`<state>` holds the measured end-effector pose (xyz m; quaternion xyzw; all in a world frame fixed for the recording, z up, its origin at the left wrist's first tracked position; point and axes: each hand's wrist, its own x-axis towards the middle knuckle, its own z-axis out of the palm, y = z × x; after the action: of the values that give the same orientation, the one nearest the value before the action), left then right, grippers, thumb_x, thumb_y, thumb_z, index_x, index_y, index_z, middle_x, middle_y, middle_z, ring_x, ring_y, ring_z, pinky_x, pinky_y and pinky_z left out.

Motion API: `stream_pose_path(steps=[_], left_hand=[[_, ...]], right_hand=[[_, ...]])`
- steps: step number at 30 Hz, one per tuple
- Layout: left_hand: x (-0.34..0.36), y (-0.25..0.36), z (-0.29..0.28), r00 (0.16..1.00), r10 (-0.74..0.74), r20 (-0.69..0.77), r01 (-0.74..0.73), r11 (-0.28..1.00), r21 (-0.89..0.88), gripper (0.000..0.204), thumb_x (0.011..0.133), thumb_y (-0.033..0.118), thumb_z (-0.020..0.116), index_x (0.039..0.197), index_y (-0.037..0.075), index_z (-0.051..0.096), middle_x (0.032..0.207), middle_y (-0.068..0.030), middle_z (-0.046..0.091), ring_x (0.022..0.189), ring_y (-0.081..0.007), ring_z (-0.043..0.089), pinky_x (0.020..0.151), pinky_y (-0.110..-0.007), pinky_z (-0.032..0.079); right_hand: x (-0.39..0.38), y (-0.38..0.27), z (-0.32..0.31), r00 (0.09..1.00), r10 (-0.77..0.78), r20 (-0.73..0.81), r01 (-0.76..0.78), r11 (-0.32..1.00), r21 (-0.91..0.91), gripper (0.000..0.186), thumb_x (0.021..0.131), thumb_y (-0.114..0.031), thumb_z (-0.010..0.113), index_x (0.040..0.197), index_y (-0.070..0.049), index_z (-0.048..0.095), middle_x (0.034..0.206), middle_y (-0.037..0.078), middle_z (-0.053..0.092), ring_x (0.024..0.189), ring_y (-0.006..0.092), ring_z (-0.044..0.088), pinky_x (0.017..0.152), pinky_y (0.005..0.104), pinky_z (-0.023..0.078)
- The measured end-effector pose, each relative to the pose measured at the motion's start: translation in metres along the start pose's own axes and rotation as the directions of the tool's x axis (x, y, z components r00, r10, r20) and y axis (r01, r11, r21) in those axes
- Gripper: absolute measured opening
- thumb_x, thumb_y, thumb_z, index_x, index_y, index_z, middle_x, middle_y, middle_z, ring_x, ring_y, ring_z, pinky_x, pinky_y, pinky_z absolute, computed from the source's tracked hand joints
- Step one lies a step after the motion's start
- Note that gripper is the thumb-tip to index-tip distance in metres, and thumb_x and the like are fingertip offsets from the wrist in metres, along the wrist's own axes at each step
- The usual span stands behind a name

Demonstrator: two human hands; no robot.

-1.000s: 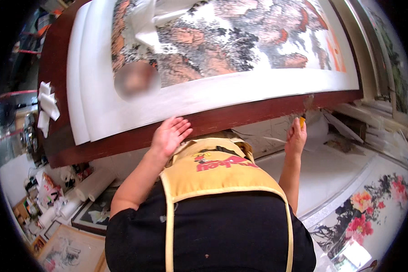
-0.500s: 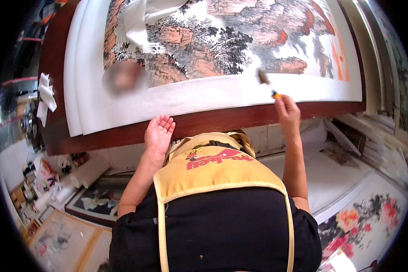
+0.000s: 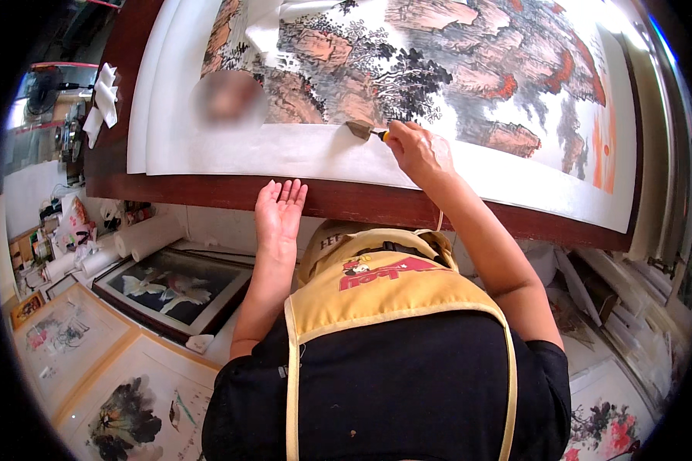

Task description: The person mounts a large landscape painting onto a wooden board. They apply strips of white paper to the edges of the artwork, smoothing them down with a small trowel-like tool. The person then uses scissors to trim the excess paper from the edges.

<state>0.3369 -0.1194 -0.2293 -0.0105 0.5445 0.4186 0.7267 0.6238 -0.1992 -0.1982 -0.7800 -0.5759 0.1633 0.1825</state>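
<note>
A landscape painting (image 3: 330, 48) with orange-brown rocks and black trees lies on white backing paper (image 3: 300, 150) over the dark red table (image 3: 338, 201). My right hand (image 3: 424, 154) grips the black-and-yellow handle of a putty knife (image 3: 360, 130). Its flat brownish blade points left and lies over the lower border of the painting; whether it touches the paper I cannot tell. At the table's front edge, my left hand (image 3: 280, 211) holds nothing, palm up with fingers stretched out. Around the painting's lower left corner, a round patch is blurred.
Crumpled white paper (image 3: 102, 106) hangs at the table's left end. Below left are paper rolls (image 3: 150, 235), a framed bird picture (image 3: 175, 284) and a flower painting (image 3: 127, 419). Long metal-coloured bars (image 3: 667, 154) stand along the right, with another flower painting (image 3: 611, 426) below.
My right hand has swung left with the putty knife, from the right part of the border to its middle. My left hand stays palm up near the edge. The whole view has shifted and tilted.
</note>
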Motion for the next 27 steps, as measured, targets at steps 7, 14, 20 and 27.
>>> stream_pose_path(steps=[7,14,20,27], left_hand=[[0.014,0.004,0.001,0.997,-0.073,0.013,0.073,0.996,-0.055,0.042,0.097,0.018,0.056,0.128,-0.005,0.039,0.122,-0.0169,0.045,0.114,-0.0305,0.051,0.109,-0.052,0.043],[0.013,0.002,0.006,0.995,-0.011,0.098,0.003,0.997,0.079,0.029,0.098,0.028,0.061,0.114,0.004,0.056,0.110,-0.0094,0.056,0.101,-0.0231,0.056,0.100,-0.044,0.048],[0.027,-0.006,0.022,0.989,0.059,0.139,-0.088,0.974,0.208,0.022,0.097,0.022,0.064,0.111,0.005,0.060,0.095,-0.0074,0.064,0.086,-0.0231,0.063,0.078,-0.041,0.058],[0.029,0.021,0.037,0.978,0.122,0.171,-0.150,0.975,0.162,0.012,0.094,0.013,0.065,0.100,0.003,0.066,0.091,-0.0074,0.069,0.077,-0.0205,0.068,0.069,-0.033,0.061]], right_hand=[[-0.030,0.050,-0.010,0.929,0.331,-0.166,-0.269,0.911,0.314,0.018,0.098,-0.023,0.063,0.105,-0.008,0.060,0.092,0.013,0.070,0.077,0.0268,0.068,0.065,0.0400,0.052],[-0.167,0.123,-0.055,0.536,0.837,-0.106,-0.369,0.345,0.863,0.019,0.100,-0.027,0.063,0.099,-0.009,0.065,0.070,-0.010,0.048,0.053,-0.0003,0.034,0.045,0.0194,0.024],[-0.232,0.178,-0.050,0.145,0.980,-0.133,-0.093,0.147,0.985,0.027,0.091,-0.024,0.076,0.097,-0.014,0.051,0.071,-0.007,0.049,0.054,0.0035,0.046,0.047,0.0185,0.038],[-0.246,0.251,-0.054,0.108,0.986,-0.129,0.156,0.111,0.981,0.043,0.092,-0.017,0.073,0.125,-0.013,0.046,0.111,0.003,0.059,0.101,0.0240,0.060,0.085,0.0381,0.052]])
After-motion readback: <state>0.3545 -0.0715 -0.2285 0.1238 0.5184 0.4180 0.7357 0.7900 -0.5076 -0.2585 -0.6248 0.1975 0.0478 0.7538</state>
